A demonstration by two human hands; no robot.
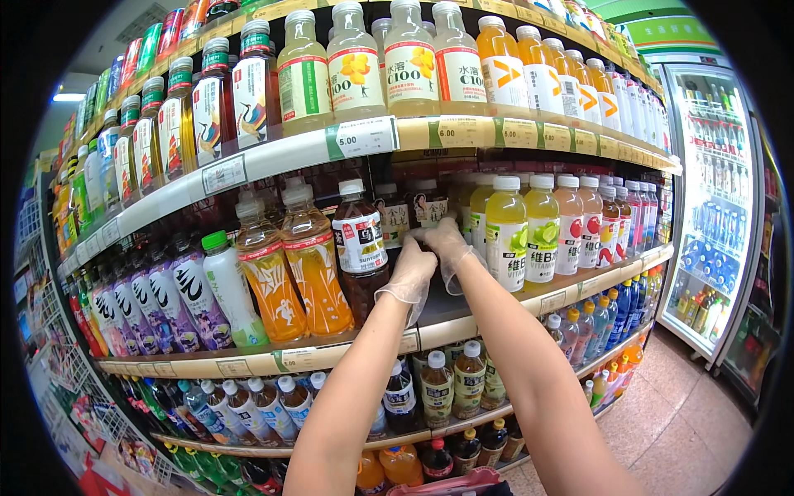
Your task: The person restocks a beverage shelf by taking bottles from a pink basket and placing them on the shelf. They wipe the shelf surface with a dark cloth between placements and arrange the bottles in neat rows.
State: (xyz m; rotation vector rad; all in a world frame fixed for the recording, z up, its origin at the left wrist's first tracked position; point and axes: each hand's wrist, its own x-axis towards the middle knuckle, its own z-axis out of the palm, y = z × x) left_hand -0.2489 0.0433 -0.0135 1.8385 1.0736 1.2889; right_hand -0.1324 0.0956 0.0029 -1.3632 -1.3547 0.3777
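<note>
Both of my hands wear clear plastic gloves and reach into a gap on the middle shelf (pixel 437 313). My left hand (pixel 414 268) is curled in front of a dark tea bottle (pixel 391 214) standing deep in the gap. Close beside it, my right hand (pixel 448 243) extends toward a second dark bottle (pixel 429 201); its fingertips are blurred. Whether either hand grips anything is hard to make out. Left of the gap stands a dark oolong tea bottle (pixel 361 232) with a white cap. Yellow-green lime drink bottles (pixel 505 232) line the right side.
Overhanging the gap is the upper shelf's price-label edge (pixel 446 133), with pale lemon drink bottles (pixel 410 62) above. More bottles (pixel 437 384) fill the lower shelf. A glass-door fridge (pixel 713 186) stands at right over a tiled floor (pixel 676 403). Wire baskets (pixel 68 366) hang at left.
</note>
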